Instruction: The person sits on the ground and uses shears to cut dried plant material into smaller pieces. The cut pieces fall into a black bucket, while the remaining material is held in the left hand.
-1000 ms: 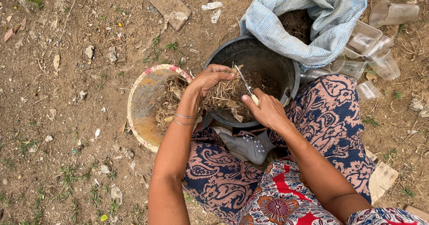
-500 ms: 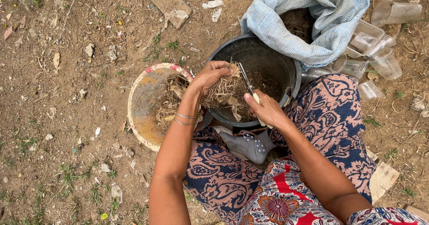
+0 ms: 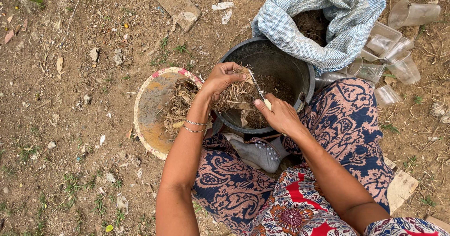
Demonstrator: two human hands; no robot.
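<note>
Roots, a dry tangled clump (image 3: 234, 95), sit over the near rim of the black bucket (image 3: 290, 67), pinched in our left hand (image 3: 222, 79), fingers closed around the top of the bundle. Our right hand (image 3: 279, 116) is closed on small scissors (image 3: 258, 89), blades up into the clump. To cut well, we judge: keep the clump over the bucket so bits drop inside, snip close to the left fingers but clear of them, feed short lengths. Just left, touching the bucket, a worn orange basin (image 3: 150, 119) holds more dry fibres. Behind the bucket, a blue woven sack (image 3: 328, 34) of soil; clear plastic cups (image 3: 398, 62) beside it on the dirt ground (image 3: 70, 76).
</note>
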